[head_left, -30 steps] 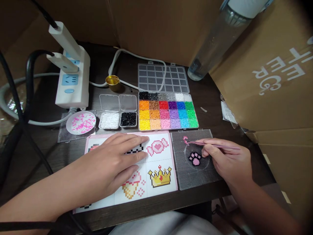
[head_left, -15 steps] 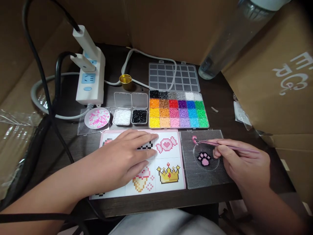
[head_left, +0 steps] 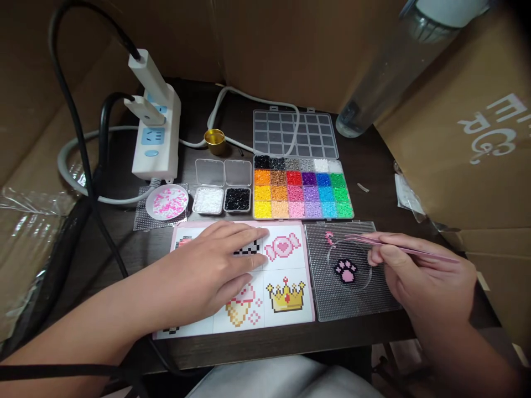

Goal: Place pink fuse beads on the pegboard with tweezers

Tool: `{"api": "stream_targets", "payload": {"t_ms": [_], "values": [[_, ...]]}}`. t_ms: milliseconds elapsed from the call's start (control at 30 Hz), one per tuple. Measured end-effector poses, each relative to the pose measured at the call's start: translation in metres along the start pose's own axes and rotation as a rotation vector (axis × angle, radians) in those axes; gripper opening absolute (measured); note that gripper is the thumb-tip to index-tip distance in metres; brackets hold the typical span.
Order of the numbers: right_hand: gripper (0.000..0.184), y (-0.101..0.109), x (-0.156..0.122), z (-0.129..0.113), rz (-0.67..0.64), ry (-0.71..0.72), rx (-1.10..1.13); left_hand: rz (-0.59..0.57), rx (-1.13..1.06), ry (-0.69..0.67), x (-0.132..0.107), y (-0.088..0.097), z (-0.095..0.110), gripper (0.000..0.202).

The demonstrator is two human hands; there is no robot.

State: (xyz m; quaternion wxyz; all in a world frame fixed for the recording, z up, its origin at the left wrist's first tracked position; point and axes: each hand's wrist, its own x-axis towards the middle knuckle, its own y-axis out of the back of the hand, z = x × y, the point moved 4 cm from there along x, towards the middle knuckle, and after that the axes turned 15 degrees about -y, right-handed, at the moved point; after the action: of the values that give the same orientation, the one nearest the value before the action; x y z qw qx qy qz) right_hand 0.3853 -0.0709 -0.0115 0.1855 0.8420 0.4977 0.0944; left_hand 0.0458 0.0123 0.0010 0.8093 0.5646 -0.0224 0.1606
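My left hand (head_left: 224, 257) lies flat with fingers stretched over a pink-edged pattern sheet (head_left: 286, 317), partly covering its pixel pictures of a candy, a crown and an ice cream. Pinched in my right hand (head_left: 415, 268) is a pair of pink tweezers (head_left: 398, 246). Their tips hover over the upper part of a clear pegboard (head_left: 365, 309); whether a bead sits between them is too small to tell. On the pegboard are a black and pink bead paw (head_left: 345, 271) inside a clear round outline and a small curve of pink beads (head_left: 329, 238) above it.
Behind the sheet stand a multicoloured bead box (head_left: 303, 187), small boxes of white beads (head_left: 208, 200) and black beads (head_left: 237, 199), and a dish of pink and white beads (head_left: 168, 202). A gold cup (head_left: 214, 142), power strip (head_left: 156, 138) with cables, and clear bottle (head_left: 385, 72) stand farther back.
My right hand and the tweezers have moved right, away from the small pink bead curve. My left hand stays on the sheet. The whole view has shifted slightly.
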Motion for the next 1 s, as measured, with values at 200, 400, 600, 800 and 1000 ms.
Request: {"api": "stream_targets", "payload": {"t_ms": [200, 400, 600, 800, 1000], "values": [[0.013, -0.019, 0.035, -0.041, -0.033, 0.103, 0.050, 0.006, 0.026, 0.004, -0.004, 0.003, 0.000, 0.038], [0.008, -0.074, 0.063, -0.062, -0.244, 0.047, 0.143, 0.007, 0.059, 0.013, -0.004, 0.003, 0.000, 0.038], [0.014, -0.095, 0.072, -0.051, -0.277, -0.010, 0.146, 0.028, 0.045, 0.026, -0.002, 0.003, 0.001, 0.038], [0.015, -0.098, 0.073, -0.049, -0.277, -0.038, 0.146, -0.004, 0.072, 0.002, -0.003, 0.002, 0.003, 0.038], [0.014, -0.100, 0.072, -0.050, -0.292, -0.025, 0.138, 0.008, 0.065, 0.005, -0.002, 0.003, 0.003, 0.039]]}}
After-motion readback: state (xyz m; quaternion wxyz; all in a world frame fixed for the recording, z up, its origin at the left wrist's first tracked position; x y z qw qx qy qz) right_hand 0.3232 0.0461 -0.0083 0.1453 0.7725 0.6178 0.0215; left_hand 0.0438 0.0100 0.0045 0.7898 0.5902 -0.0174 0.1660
